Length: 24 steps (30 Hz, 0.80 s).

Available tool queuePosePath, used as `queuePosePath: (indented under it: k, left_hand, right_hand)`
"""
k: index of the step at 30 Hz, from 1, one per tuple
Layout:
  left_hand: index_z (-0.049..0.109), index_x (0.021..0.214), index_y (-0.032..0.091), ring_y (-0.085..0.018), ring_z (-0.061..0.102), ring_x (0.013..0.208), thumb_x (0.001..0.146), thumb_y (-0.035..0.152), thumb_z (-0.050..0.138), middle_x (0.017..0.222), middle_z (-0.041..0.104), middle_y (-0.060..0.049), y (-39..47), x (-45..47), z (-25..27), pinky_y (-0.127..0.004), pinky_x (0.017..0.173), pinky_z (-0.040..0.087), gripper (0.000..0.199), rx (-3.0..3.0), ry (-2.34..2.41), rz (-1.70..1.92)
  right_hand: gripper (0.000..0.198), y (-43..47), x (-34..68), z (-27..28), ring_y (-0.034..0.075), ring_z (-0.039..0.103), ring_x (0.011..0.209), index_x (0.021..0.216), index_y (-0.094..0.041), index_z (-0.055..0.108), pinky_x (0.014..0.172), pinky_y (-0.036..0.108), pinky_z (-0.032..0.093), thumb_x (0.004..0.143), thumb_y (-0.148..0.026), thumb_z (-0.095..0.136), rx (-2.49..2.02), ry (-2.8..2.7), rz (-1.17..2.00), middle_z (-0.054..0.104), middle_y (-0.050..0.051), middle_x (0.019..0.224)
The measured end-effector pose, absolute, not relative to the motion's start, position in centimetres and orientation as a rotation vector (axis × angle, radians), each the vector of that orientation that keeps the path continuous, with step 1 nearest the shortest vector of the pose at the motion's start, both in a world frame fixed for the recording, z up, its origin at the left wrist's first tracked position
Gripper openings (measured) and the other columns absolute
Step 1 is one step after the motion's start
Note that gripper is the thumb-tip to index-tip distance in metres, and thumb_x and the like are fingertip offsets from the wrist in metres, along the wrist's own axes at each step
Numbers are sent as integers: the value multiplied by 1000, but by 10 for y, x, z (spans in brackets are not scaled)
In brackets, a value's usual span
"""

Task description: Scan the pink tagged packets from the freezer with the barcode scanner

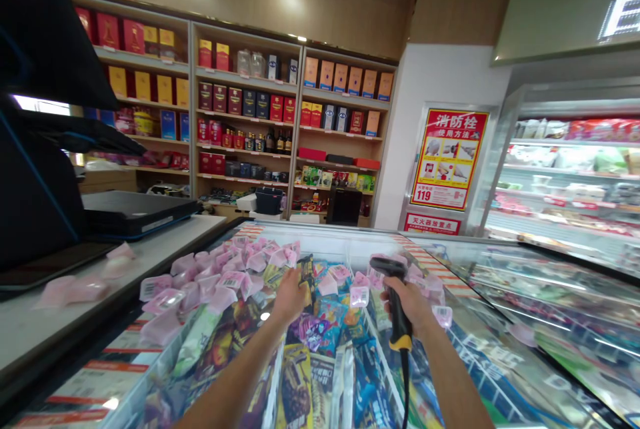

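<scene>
My right hand (411,302) is wrapped round the handle of a black barcode scanner (399,312) with a yellow base and a trailing cable. My left hand (291,297) is closed beside a dark and yellow ice cream wrapper (307,274); whatever its fingers hold is hidden. Both hands are above a glass-topped freezer. Many small pink translucent plastic pieces (230,279), some with barcode labels, lie heaped left of my left hand. One labelled pink piece (359,296) sits between the hands, and more surround the scanner. Ice cream packs (296,386) fill white wire baskets below.
At left, a counter (30,329) carries a dark checkout terminal (40,129) and several blurred pink pieces (83,289). Another glass-topped freezer (530,309) adjoins at right. Shelves of boxed bottles (245,102) line the back wall, and a lit refrigerated display (570,169) stands far right.
</scene>
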<state>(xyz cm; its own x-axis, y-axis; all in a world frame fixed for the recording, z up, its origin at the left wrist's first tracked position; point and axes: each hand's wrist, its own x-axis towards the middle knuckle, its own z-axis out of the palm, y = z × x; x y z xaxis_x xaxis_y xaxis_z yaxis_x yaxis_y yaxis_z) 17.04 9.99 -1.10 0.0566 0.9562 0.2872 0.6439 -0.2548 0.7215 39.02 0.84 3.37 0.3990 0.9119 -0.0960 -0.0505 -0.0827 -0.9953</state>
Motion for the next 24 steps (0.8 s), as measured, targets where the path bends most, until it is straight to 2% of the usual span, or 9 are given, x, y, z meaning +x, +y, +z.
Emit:
queuePosePath:
  k: [3,7,11,17,21,24]
  left_hand:
    - [41,112,9,-23,27,117,71,8,38,124,36,-15,99,127,1,-37,96,20,40,2085,1856,1034]
    - [49,102,12,-25,38,107,70,9,38,108,49,-14,93,96,6,-40,89,25,34,2257,2035,878]
    - [56,88,13,-27,40,104,73,8,32,97,55,-14,89,95,6,-45,86,25,28,2349,2078,764]
    - [59,68,13,-25,46,98,70,17,51,82,59,-11,97,84,17,-39,80,34,10,2287,1917,667]
    - [56,83,13,-16,52,86,74,30,50,88,57,-3,107,85,19,-37,76,41,20,2062,1803,760]
    - [52,95,14,-13,55,78,78,33,43,92,56,-3,108,97,9,-32,68,46,27,1821,1662,929]
  right_hand:
    - [22,6,375,35,9,45,32,65,-14,49,30,21,35,64,-36,51,-1320,-878,1103,54,0,47]
    - [24,4,355,30,8,45,32,69,-14,51,30,20,35,64,-37,50,-1191,-949,1260,55,0,48]
    - [29,5,340,20,8,44,32,70,-12,53,31,20,35,66,-40,47,-1148,-1064,1370,54,0,45]
    - [30,1,328,21,8,41,29,59,-11,52,30,20,34,66,-40,45,-1168,-1120,1379,50,-1,38]
    - [28,-3,325,26,8,41,28,61,-11,51,29,20,32,66,-39,45,-1157,-1104,1374,52,0,40]
    - [27,-4,324,28,8,42,29,70,-12,52,29,20,33,65,-38,46,-1099,-1076,1397,56,0,47]
